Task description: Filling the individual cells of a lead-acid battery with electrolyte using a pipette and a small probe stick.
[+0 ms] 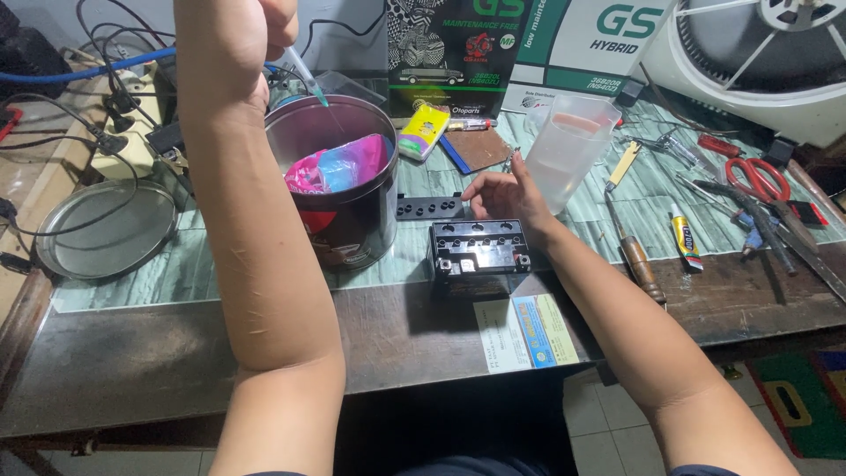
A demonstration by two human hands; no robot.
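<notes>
My left hand (pixel 269 22) is raised at the top of the view, closed on a slim clear syringe-like dropper (pixel 304 75) whose tip points down over a round metal tin (pixel 339 189). Crumpled pink and blue plastic lies inside the tin. My right hand (pixel 502 196) rests with fingers spread just behind a small black battery (pixel 478 256) with a row of open filler holes, holding nothing. A black strip of caps (pixel 427 208) lies left of that hand. A clear plastic cup (pixel 568 150) stands right of it.
A round metal lid (pixel 106 229) and tangled cables lie at the left. Printed cartons (pixel 529 44) and a white fan (pixel 767 53) stand at the back. Red-handled scissors (pixel 762 181), a wooden-handled screwdriver (pixel 634 256), a glue tube (pixel 686 240) and other tools lie right. A paper leaflet (pixel 524 333) lies at the front.
</notes>
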